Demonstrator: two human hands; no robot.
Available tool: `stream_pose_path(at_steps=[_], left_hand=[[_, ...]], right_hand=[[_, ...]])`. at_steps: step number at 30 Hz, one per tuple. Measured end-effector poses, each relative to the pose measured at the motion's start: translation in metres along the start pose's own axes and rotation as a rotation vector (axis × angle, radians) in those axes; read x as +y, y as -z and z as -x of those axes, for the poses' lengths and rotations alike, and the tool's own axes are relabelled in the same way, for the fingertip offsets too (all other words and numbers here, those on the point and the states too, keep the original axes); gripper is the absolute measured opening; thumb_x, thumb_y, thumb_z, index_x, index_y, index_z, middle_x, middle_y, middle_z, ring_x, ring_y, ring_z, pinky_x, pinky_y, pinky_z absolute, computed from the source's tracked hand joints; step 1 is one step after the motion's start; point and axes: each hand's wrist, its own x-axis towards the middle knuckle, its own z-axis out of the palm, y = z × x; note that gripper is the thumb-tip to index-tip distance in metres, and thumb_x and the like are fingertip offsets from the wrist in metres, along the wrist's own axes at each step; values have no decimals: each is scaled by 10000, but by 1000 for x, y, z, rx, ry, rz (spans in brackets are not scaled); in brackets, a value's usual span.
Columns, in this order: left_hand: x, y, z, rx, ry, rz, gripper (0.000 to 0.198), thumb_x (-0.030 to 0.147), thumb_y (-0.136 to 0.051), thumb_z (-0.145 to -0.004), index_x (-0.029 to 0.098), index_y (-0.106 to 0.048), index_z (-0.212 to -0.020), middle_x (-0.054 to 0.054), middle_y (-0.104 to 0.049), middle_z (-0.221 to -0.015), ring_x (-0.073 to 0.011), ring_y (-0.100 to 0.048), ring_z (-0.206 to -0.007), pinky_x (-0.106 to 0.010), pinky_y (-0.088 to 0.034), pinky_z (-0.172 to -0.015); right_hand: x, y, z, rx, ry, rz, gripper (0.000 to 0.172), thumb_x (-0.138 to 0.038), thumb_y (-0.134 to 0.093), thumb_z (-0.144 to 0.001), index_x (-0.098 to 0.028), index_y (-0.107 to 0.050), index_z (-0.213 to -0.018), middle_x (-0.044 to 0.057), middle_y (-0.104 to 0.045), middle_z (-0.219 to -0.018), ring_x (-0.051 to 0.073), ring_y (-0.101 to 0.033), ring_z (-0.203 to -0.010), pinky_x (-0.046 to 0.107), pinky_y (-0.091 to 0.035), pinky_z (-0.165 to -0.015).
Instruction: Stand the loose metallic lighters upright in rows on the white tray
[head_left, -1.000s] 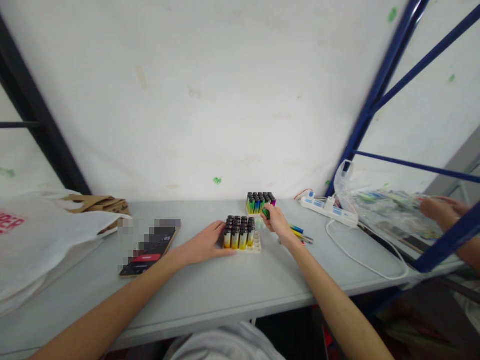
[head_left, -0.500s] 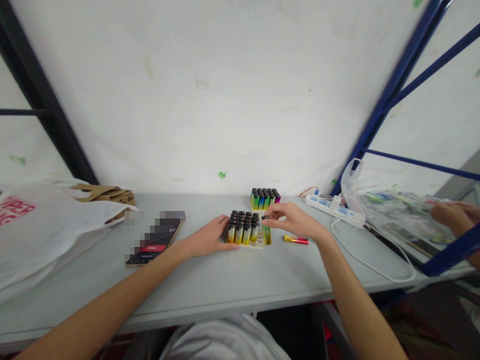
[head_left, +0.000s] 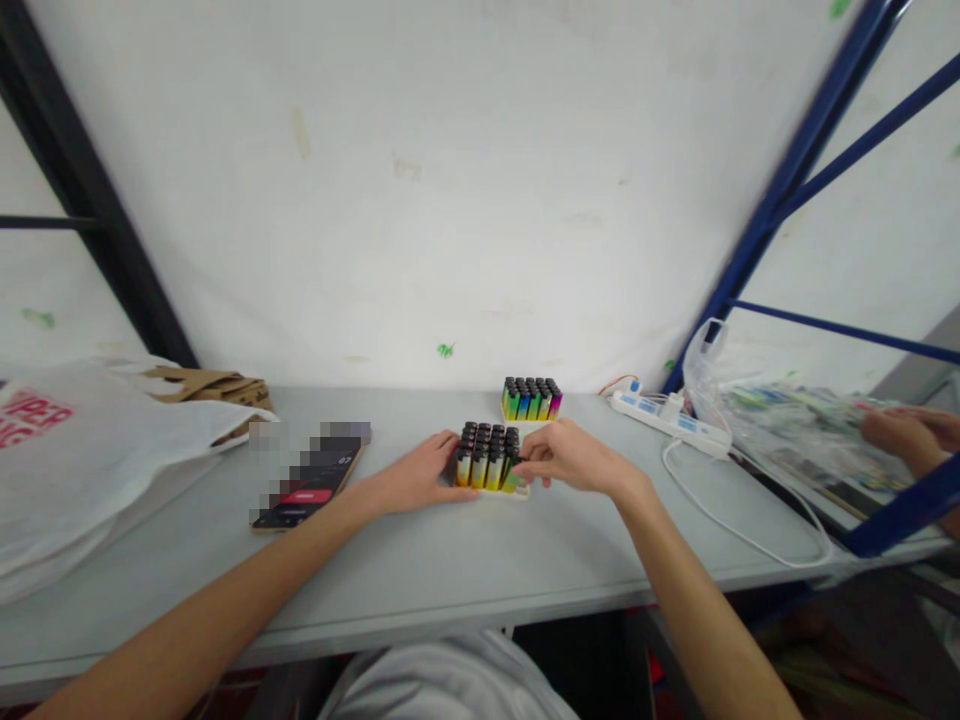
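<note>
A pale tray [head_left: 523, 492] stands on the table, filled with several upright lighters [head_left: 480, 468] with black tops and yellow lower bodies. My left hand [head_left: 424, 472] grips the tray's left side, thumb along the front edge and fingers behind. At the front right corner, my right hand [head_left: 570, 455] pinches the top of a green-yellow lighter [head_left: 511, 476], which leans slightly beside the front row. Whether its base sits in a slot is hidden. My right hand also covers the tray's right side.
Behind stands a second group of multicoloured lighters [head_left: 531, 400]. A phone [head_left: 319, 480] and a white plastic bag [head_left: 112, 460] lie left. On the right are a power strip [head_left: 671, 422] with a white cable [head_left: 742, 510], a blue frame post [head_left: 780, 210], and another person's hand [head_left: 900, 435] near plastic-wrapped items.
My right hand has moved left and brought the green-yellow lighter from beside the tray to its front right corner. The red-yellow lighter on the table no longer shows. My left hand stays put.
</note>
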Motion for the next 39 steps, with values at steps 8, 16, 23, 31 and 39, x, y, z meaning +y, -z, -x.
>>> stream_pose_path(at_steps=[8,16,23,31,39], left_hand=[[-2,1,0,8,-17,0,722,683,-692,-812,217,-542,-1342,-120,-590,-1333,-324,-558,-1255,-461,-434,-1129],[-2,3,0,-9,-8,-15,733,684,-677,-826,208,-527,-1363,-135,-576,-1368,-322,-551,-1277,-468,-419,-1148],[-4,3,1,-21,-34,-5,725,696,-659,-838,209,-529,-1360,-134,-570,-1390,-327,-528,-1313,-468,-401,-1171],[-8,7,2,-29,-39,26,709,679,-671,-840,234,-541,-1376,-120,-563,-1393,-322,-533,-1307,-471,-407,-1171],[-5,10,2,-51,-23,40,694,659,-681,-844,235,-549,-1377,-116,-565,-1386,-319,-531,-1318,-458,-403,-1182]], right_hand=[[31,21,9,50,-196,215,63,-162,-721,-766,-186,-776,-749,35,-739,-656,178,-662,-604,247,-442,-567],[108,61,35,51,-518,370,452,-238,-793,-758,-146,-749,-1199,160,-744,-1196,299,-702,-1069,335,-530,-880],[130,54,34,-34,-599,88,357,-325,-746,-818,-132,-737,-1118,132,-770,-1108,216,-725,-822,268,-543,-643],[134,45,23,71,-428,188,262,-368,-742,-829,-139,-700,-949,102,-770,-927,203,-689,-798,261,-490,-672],[111,42,16,283,-263,40,216,-392,-527,-977,-183,-557,-1026,-7,-685,-710,108,-548,-509,226,-411,-532]])
